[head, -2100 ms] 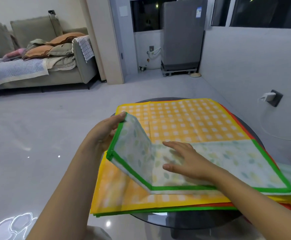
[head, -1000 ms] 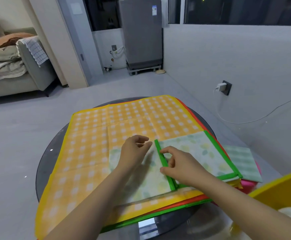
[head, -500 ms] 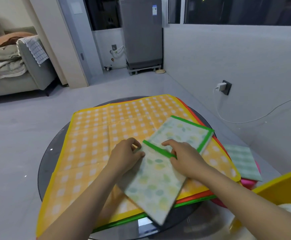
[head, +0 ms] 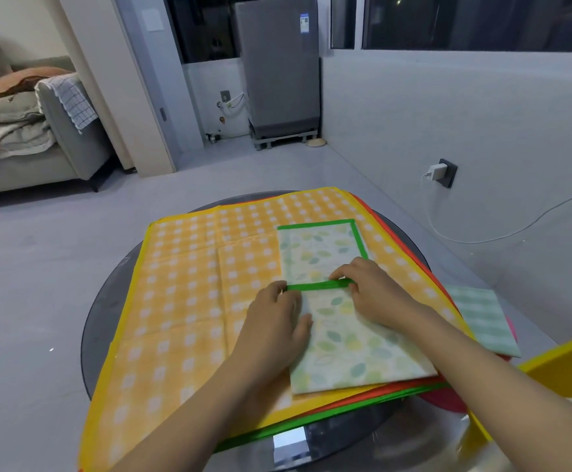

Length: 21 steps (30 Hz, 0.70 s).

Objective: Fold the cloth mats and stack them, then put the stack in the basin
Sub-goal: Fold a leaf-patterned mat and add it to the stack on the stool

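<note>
Here the leaf-print mat (head: 342,335), edged in green, lies folded into a long strip on the right half of the yellow check mat (head: 189,301), which I take as the landmark. The left hand (head: 274,321) rests on the strip's left edge with fingertips at the green hem that crosses its middle; whether they pinch it or only press it I cannot tell. The right hand (head: 369,291) has curled fingers nipping the same hem at its right end.

The risk, as I judge it: the next fold could go askew. The hem is held at two points only, and the layers beneath are loose — if one hand leads, the upper layer may slide over the lower and the edges will not meet. The strip also lies near the yellow check mat's front-right corner, so a tug toward the person could drag it off the pile, or shift the flat mats under it.

Counted: one leaf-print mat in hand; one yellow check mat spread flat; beneath it at least two more, shown only by an orange-red edge and a green edge — more may be hidden. To the right of the yellow check mat, one folded pale green check mat (head: 478,318) lies on something pink. One yellow basin (head: 557,366) is at the far right, partly out of frame. One round glass table (head: 107,301) carries all the mats.
</note>
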### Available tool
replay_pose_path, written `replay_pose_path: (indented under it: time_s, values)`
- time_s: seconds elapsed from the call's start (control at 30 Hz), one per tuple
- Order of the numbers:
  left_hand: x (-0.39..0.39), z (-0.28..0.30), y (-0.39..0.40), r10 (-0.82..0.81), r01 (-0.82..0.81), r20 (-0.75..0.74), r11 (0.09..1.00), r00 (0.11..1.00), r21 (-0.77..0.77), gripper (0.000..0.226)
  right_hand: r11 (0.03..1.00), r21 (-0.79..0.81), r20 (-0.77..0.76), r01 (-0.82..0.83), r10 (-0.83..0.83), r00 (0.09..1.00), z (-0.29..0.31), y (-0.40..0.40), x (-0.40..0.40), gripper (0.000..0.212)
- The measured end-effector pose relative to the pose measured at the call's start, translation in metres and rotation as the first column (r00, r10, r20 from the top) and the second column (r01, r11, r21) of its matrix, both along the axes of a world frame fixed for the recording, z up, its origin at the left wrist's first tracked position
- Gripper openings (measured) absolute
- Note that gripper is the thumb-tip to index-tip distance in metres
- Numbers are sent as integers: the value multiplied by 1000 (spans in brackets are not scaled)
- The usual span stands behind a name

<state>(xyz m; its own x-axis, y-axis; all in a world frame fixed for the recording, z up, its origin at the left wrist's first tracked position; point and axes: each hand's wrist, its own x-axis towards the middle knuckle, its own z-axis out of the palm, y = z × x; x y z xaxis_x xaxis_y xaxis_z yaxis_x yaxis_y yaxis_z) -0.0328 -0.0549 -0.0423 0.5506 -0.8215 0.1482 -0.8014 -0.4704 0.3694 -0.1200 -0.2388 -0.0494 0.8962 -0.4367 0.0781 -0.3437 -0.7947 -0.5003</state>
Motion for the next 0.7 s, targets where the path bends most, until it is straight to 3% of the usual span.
replay_pose_path:
  time_s: [0.1,0.2,0.33,0.43,0.7]
  values:
    - [-9,-3,-3,-41,49,-76,992,996,113,58,990,-133,-6,48,-50,999,0,8,-3,45]
    - [-12,-12,-6,-56,68,-54,968,997,242,62,956,-292,-49,23,-39,998,1,30,-13,53]
    - [-13,-19,-7,-67,57,24,956,997,287,61,976,-199,-206,-93,52,977,-5,58,-36,52]
    - [-11,-22,-7,-72,55,49,953,996,297,61,970,-217,-283,-111,46,958,-13,53,-47,56]
    - [-9,-24,-6,-80,55,67,951,995,305,61,972,-231,-293,43,-112,949,-17,21,-65,58]
